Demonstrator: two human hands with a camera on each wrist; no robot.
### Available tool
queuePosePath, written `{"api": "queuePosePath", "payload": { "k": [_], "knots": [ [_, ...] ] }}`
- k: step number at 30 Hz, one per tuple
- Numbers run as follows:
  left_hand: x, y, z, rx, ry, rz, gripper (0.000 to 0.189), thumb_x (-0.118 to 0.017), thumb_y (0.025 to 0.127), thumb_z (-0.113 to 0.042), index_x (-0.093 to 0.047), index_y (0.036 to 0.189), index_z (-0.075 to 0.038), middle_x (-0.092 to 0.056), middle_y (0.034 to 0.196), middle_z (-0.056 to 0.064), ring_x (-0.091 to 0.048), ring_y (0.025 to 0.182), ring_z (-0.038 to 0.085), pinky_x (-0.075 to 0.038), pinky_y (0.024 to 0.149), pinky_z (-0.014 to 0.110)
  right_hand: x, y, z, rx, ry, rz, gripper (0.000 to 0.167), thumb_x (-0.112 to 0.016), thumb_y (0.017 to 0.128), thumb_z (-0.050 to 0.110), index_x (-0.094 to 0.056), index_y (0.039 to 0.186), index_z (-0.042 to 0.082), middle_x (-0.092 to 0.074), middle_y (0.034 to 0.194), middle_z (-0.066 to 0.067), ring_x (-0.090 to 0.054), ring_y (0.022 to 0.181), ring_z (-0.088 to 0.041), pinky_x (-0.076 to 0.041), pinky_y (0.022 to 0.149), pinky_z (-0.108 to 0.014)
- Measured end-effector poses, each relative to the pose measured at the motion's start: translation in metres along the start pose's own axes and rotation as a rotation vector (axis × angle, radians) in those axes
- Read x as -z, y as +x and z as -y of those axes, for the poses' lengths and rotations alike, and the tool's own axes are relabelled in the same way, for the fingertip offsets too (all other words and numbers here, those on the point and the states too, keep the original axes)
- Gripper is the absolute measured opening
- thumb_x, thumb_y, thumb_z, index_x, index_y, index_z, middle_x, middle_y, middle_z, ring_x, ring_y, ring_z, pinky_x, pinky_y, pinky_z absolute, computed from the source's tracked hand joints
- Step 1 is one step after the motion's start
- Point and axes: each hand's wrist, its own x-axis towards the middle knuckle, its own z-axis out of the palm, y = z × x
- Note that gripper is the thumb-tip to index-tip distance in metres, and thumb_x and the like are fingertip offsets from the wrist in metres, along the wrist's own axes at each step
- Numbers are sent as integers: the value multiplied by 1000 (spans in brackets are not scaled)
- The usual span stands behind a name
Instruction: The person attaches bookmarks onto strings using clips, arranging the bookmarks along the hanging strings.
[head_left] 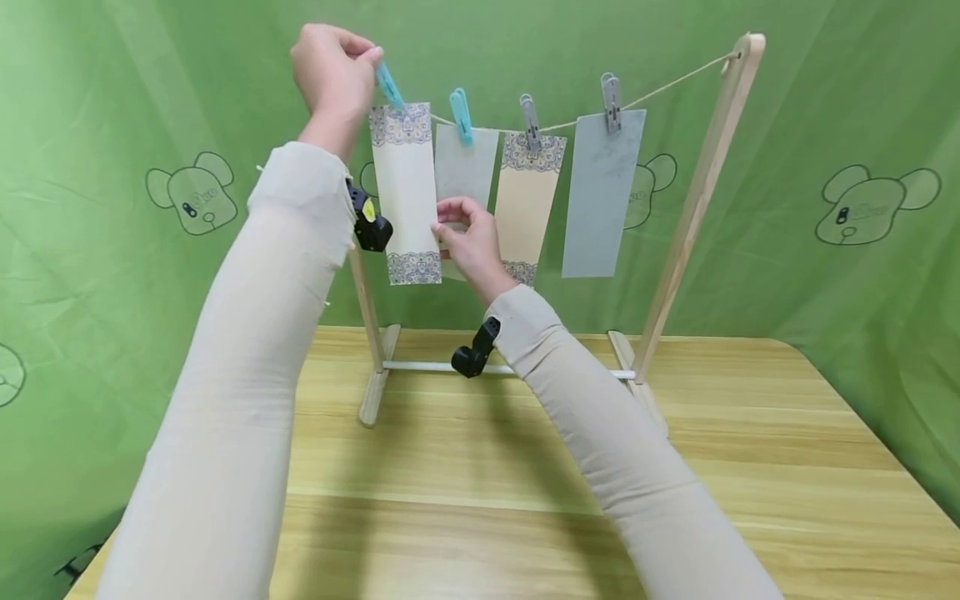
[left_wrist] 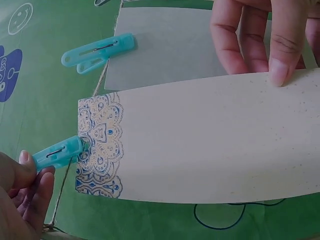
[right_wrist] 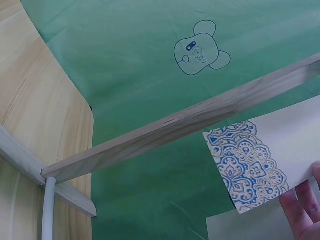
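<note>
My left hand (head_left: 330,71) pinches the handle end of a turquoise clothespin (head_left: 387,85) between thumb and fingers. The clothespin's other end sits on the top edge of a white paper card (head_left: 405,196) with blue lace-like bands at top and bottom. In the left wrist view, the string (left_wrist: 61,192) passes behind that clothespin (left_wrist: 59,152). My right hand (head_left: 476,246) pinches the card's right edge, thumb in front and fingers behind. Beside it, a second turquoise clothespin (head_left: 461,117) holds a pale grey card (head_left: 467,167) on the string, partly covered by my right hand.
A beige patterned card (head_left: 525,204) and a blue-grey card (head_left: 602,200) hang from grey clothespins further right. The string runs to a wooden post (head_left: 697,208) of a stand with a white crossbar (head_left: 420,366). Under it is a wooden table (head_left: 750,467); behind, a green curtain (head_left: 825,125).
</note>
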Motion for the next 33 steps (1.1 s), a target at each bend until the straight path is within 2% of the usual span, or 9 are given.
{"api": "queuePosePath", "payload": {
  "k": [9,30,33],
  "knots": [
    [1,-4,0,16,59,17,21,-67,88,-24,-71,107,-19,-67,114,-5,-55,87,2,-46,86,12,-3,0,1,-5,11,6,27,-61,86,-5,-57,112,2,-59,99,-6,-58,78,-13,-56,65,-31],
    [0,-1,5,83,49,48,23,-68,87,-26,-70,109,-19,-64,121,-5,-58,95,5,-49,83,13,-6,-1,3,-20,37,2,28,-61,85,-7,-58,112,1,-60,97,-6,-58,76,-12,-56,60,-28],
    [0,0,5,97,45,63,25,-68,87,-27,-70,110,-20,-63,122,-5,-60,91,5,-50,81,14,-6,-1,3,-24,36,6,28,-61,86,-7,-57,112,1,-60,97,-6,-58,76,-12,-56,61,-28]
  ]
}}
